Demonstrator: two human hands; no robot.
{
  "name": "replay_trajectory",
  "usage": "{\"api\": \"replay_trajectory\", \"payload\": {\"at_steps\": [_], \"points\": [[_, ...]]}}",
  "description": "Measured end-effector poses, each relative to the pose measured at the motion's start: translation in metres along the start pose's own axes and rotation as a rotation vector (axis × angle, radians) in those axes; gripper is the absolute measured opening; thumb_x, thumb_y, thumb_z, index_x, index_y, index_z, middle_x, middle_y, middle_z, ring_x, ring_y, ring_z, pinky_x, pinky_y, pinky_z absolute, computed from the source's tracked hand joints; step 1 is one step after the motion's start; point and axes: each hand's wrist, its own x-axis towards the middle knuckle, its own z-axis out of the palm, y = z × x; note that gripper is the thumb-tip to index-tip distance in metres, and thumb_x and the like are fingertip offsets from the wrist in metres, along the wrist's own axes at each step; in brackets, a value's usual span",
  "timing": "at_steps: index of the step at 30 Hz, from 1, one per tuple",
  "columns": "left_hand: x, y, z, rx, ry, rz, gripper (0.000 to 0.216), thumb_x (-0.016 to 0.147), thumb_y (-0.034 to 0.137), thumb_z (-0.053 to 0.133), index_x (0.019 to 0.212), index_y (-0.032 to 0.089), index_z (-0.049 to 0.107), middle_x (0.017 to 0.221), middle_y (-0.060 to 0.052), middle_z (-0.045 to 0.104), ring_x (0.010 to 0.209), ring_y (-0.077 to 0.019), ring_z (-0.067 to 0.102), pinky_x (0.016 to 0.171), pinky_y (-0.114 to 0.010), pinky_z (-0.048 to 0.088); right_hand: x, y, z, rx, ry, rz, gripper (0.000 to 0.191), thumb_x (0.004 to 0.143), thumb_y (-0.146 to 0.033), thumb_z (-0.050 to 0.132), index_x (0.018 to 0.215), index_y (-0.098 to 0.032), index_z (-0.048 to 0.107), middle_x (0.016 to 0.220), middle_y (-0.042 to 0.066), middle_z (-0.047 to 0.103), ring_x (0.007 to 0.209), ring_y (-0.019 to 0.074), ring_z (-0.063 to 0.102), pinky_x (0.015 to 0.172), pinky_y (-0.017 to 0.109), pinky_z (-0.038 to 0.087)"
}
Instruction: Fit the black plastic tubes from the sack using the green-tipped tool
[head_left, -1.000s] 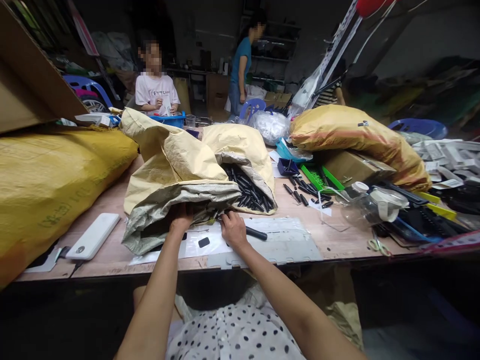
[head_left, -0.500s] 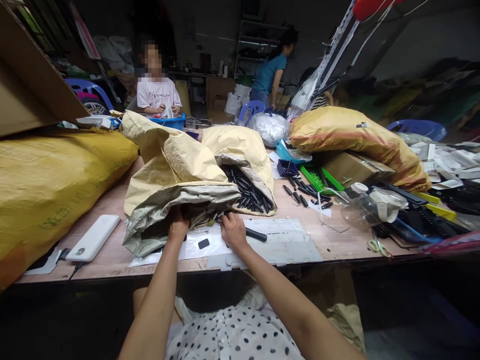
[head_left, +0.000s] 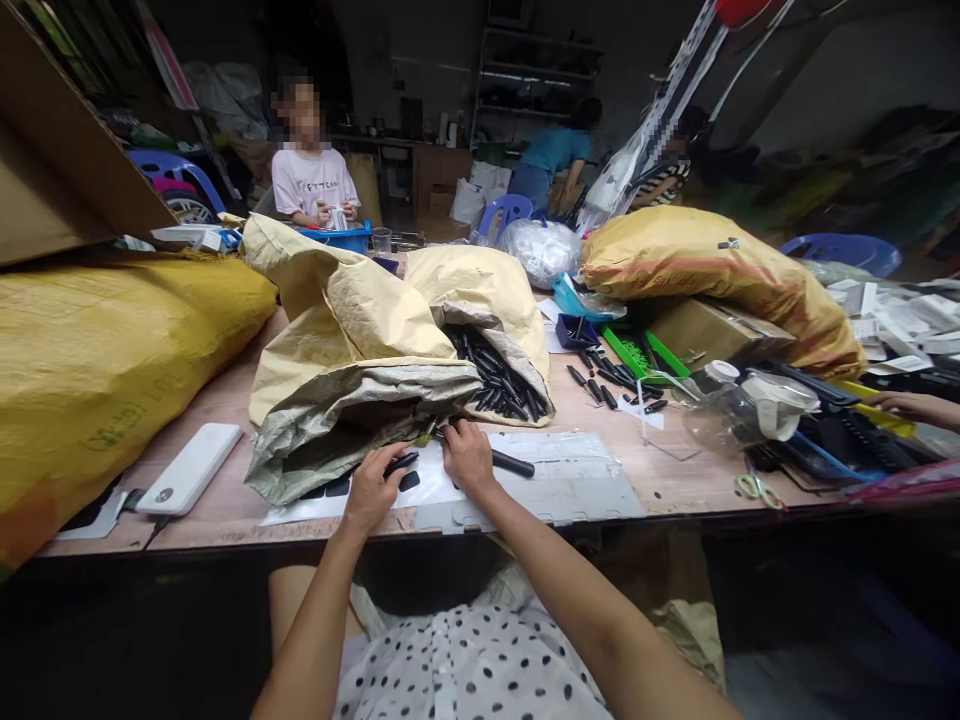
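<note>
An open tan sack [head_left: 360,330] lies on the wooden table [head_left: 225,400], spilling several black tube-shaped parts [head_left: 502,385] from its mouth. My left hand [head_left: 373,488] is just in front of the sack's lower edge, fingers pinched on a small black part [head_left: 401,463]. My right hand [head_left: 466,455] rests on a clear plastic sheet [head_left: 570,470], fingers closed round a black tube [head_left: 512,465] that sticks out to its right. Another small black piece [head_left: 409,481] lies on the sheet between my hands.
A big yellow sack [head_left: 97,370] fills the left side, with a white power bank [head_left: 189,468] beside it. Right: another yellow sack [head_left: 712,270], a green tray [head_left: 637,352], loose black parts, scissors [head_left: 757,490], another person's hand [head_left: 911,406]. Other people are behind the table.
My left hand has come out from under the sack's edge, toward me, and now pinches a small black part. A person at the back has moved right and bent down.
</note>
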Motion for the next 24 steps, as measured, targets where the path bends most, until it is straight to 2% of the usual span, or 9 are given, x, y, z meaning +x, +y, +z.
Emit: {"api": "replay_trajectory", "payload": {"at_steps": [3, 11, 13, 18, 24], "points": [[-0.002, -0.001, 0.006, 0.001, -0.074, 0.016, 0.032, 0.079, 0.016, 0.061, 0.108, 0.024, 0.074, 0.102, -0.005, 0.075, 0.096, -0.0234, 0.068, 0.090, -0.037, 0.056, 0.000, 0.000, -0.002, 0.003, -0.008, -0.001, 0.021, 0.095, -0.019, 0.054, 0.106, -0.022, 0.072, 0.100, 0.011, 0.063, 0.097, 0.0254, 0.053, 0.081, 0.034, 0.040], [0.003, 0.002, 0.008, 0.121, -0.027, -0.078, 0.015, 0.074, 0.017, 0.074, 0.088, 0.023, 0.075, 0.089, -0.004, 0.068, 0.093, -0.0238, 0.063, 0.091, -0.037, 0.052, 0.006, 0.007, -0.014, 0.055, -0.074, 0.030, 0.024, 0.096, -0.021, 0.055, 0.111, -0.023, 0.074, 0.101, 0.010, 0.065, 0.096, 0.0243, 0.056, 0.079, 0.032, 0.044], [0.003, 0.002, 0.009, 0.120, -0.029, -0.083, 0.012, 0.075, 0.018, 0.075, 0.086, 0.023, 0.075, 0.088, -0.003, 0.066, 0.091, -0.0229, 0.062, 0.089, -0.036, 0.052, 0.004, 0.006, -0.020, 0.116, -0.047, 0.014, 0.027, 0.096, -0.020, 0.053, 0.115, -0.024, 0.073, 0.101, 0.009, 0.065, 0.096, 0.0229, 0.058, 0.081, 0.031, 0.046], [0.002, 0.003, 0.008, 0.093, -0.051, -0.075, 0.011, 0.076, 0.021, 0.077, 0.086, 0.025, 0.078, 0.084, -0.002, 0.065, 0.088, -0.0217, 0.061, 0.085, -0.034, 0.051, -0.016, -0.007, -0.031, 0.305, 0.061, -0.083, 0.035, 0.100, -0.019, 0.047, 0.128, -0.025, 0.068, 0.102, 0.006, 0.067, 0.096, 0.0195, 0.062, 0.085, 0.028, 0.049], [0.004, 0.005, 0.007, 0.085, -0.094, -0.081, 0.008, 0.077, 0.023, 0.077, 0.085, 0.024, 0.079, 0.081, -0.002, 0.065, 0.087, -0.0211, 0.061, 0.084, -0.033, 0.050, -0.038, -0.023, -0.031, 0.328, 0.001, -0.148, 0.031, 0.099, -0.019, 0.049, 0.122, -0.026, 0.069, 0.095, 0.004, 0.066, 0.089, 0.0169, 0.063, 0.082, 0.024, 0.050]]}}
